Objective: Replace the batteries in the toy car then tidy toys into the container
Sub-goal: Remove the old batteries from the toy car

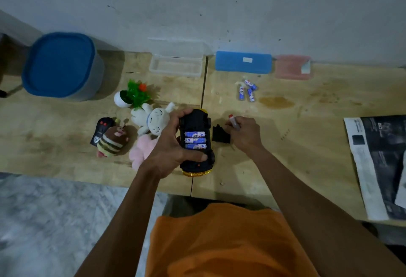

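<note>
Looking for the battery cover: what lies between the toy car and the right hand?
In the head view, a small black cover lies on the table between the car and the right hand, touching the fingers.

Person seen from above: an orange shirt [222, 241] of soft, slightly creased cloth fills the frame at 6 o'clock, plain, with no print or marking showing. Both forearms are bare from frame edge to wrist, no sleeve reaching into sight on either; the left hand [169, 147], toward 9 o'clock of centre, and the right hand [246, 132], toward 3 o'clock, carry no glove, ring, watch or band that can be made out. Below the shirt hem, at about 12 o'clock of the cloth, lies only dark shadow; clothing there cannot be told.
</note>
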Demonstrator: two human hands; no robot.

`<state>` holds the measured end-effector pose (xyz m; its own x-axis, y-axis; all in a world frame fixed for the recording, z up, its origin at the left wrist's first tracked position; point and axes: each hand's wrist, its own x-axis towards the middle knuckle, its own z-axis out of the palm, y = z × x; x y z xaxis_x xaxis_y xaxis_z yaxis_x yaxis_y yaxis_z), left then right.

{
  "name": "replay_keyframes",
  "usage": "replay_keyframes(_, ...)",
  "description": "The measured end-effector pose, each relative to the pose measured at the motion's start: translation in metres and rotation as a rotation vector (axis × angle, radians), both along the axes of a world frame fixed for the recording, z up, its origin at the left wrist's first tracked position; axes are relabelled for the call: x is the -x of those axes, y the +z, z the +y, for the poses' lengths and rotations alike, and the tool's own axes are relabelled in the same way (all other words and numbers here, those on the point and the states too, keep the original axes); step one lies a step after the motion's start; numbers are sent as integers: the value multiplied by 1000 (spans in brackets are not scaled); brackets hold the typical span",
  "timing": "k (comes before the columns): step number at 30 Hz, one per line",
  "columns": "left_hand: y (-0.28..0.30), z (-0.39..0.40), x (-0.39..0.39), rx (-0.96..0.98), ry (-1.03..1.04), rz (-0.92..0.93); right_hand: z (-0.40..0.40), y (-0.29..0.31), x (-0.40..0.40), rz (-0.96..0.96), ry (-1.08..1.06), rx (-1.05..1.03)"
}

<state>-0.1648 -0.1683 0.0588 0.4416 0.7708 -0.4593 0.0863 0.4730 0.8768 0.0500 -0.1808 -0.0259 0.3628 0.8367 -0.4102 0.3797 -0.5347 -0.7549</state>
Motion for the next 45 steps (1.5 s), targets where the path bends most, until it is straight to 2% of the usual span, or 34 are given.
replay_keyframes(13,-3,8,9,55,-16,11,1,-27,13,-3,-30,110)
replay_keyframes(25,-6,4,30,52,-124,-70,-41,-8,16,-215,-130,75)
replay_keyframes(29,-6,-3,32,45,-151,-77,-63,-13,11,-306,-204,131)
replay_keyframes(33,-1,-10,32,39,-117,-66,-67,-12,2,-208,-320,99)
replay_keyframes(37,1,-13,24,28,-83,-58,-63,-14,-12,-284,-272,88)
replay_keyframes(45,3,-26,-13,62,-40,-41,-60,-23,-34,-223,-212,118)
